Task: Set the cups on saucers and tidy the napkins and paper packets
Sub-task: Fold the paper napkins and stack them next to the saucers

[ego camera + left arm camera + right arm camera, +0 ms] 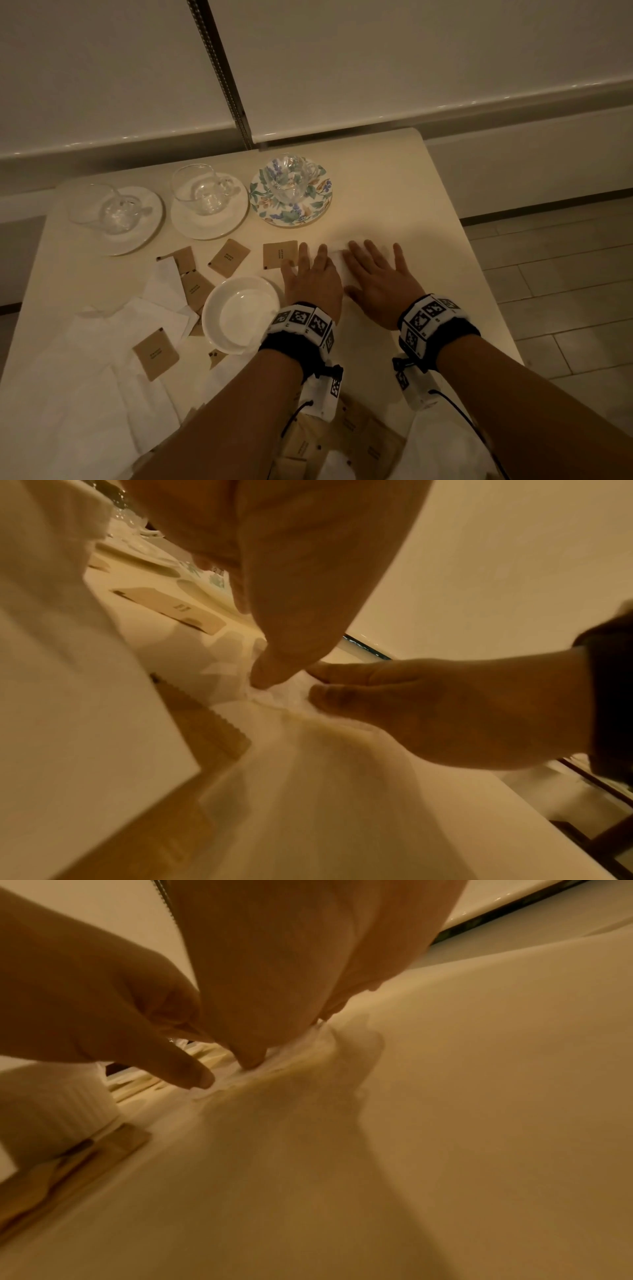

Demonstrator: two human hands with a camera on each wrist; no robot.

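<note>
Three clear glass cups stand on saucers along the table's far side: one on a white saucer, one on a second white saucer, one on a floral saucer. My left hand and right hand lie side by side with straight fingers, pressing a white napkin flat on the table. The wrist views show fingertips and a thumb touching the crumpled napkin. Brown paper packets lie scattered left of the hands.
A white ribbed bowl sits just left of my left wrist. Loose white napkins cover the table's near left, with a packet on them. More packets lie under my forearms. The table's right edge drops to a tiled floor.
</note>
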